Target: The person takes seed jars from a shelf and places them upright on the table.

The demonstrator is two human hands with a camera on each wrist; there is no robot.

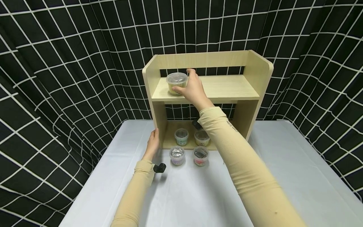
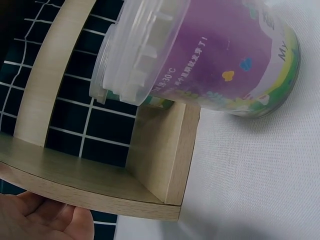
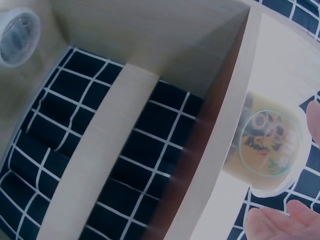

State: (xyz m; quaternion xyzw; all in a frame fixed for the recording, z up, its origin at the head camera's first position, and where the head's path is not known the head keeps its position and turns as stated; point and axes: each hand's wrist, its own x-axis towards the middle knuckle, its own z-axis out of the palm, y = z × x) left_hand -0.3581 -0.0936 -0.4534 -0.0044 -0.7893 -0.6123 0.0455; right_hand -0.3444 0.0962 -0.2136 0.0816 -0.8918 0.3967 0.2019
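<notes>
A light wooden two-level shelf stands at the back of a table. On its upper board, at the left, sits a clear lidded tub with yellowish contents. My right hand holds this tub, thumb at its front and index finger curled behind it. The right wrist view shows the tub from below the board, with my fingertips beside its rim. My left hand rests flat against the shelf's left side panel near the table. In the left wrist view the palm lies under that panel.
Two small tubs stand inside the lower compartment. Two more stand on the white tablecloth just in front; the purple one fills the left wrist view. A black grid-patterned curtain surrounds the table.
</notes>
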